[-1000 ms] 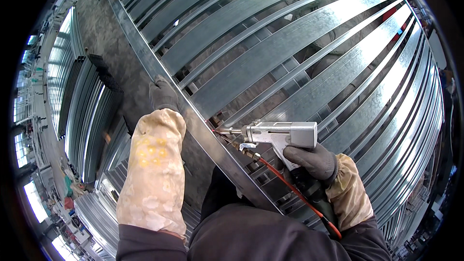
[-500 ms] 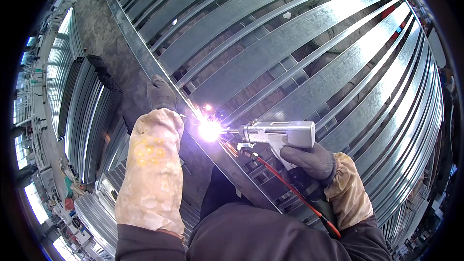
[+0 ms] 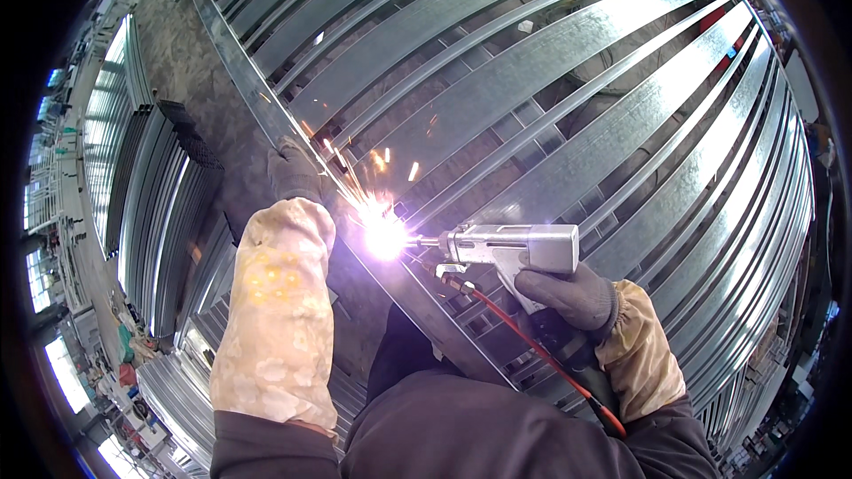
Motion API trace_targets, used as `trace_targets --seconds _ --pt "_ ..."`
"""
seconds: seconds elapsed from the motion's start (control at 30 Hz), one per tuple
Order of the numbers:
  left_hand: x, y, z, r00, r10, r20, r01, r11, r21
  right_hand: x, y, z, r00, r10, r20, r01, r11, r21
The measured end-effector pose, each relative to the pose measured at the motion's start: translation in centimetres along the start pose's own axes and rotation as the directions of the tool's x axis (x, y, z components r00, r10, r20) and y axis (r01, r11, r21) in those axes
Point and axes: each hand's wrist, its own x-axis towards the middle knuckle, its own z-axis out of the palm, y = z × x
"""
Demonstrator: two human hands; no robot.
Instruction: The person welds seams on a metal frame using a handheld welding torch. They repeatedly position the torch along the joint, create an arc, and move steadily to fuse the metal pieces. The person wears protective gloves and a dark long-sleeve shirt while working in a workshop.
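Note:
My gloved right hand [image 3: 570,297] is wrapped round the grip of a silver handheld welding gun [image 3: 515,241], a red cable [image 3: 524,337] trailing from it. The gun's nozzle points left at a steel frame's edge rail [image 3: 435,312]. A white glare at the tip hides the joint, and orange sparks fly up and away from it. My gloved left hand [image 3: 295,176] is closed on the same rail, just beyond the glare; haze and the sleeve partly cover its fingers. Long galvanized slats [image 3: 568,164] run from that rail toward the far right.
Stacked metal profiles [image 3: 164,213] lie on the floor [image 3: 191,53] at the left. More long profiles [image 3: 182,390] are at the lower left. Gaps between the slats show cross members beneath. Bright windows [image 3: 67,372] line the far left.
Sparks now spray higher and farther over the slats. Both hands and the welding gun stay almost where they were; the left hand looks hazier.

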Motion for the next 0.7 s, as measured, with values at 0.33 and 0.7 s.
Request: trace_targets --seconds 0.33,0.7 --pt "0.6 -1.2 0.0 0.991 0.107 -0.087 -0.099 0.991 0.091 -0.4 -0.4 0.3 0.999 0.032 0.018 -0.033 0.999 0.027" --pt "1.5 -2.4 0.0 0.982 0.152 -0.115 -0.134 0.980 0.150 -0.6 1.0 0.0 0.991 -0.132 -0.004 0.131 0.990 -0.044"
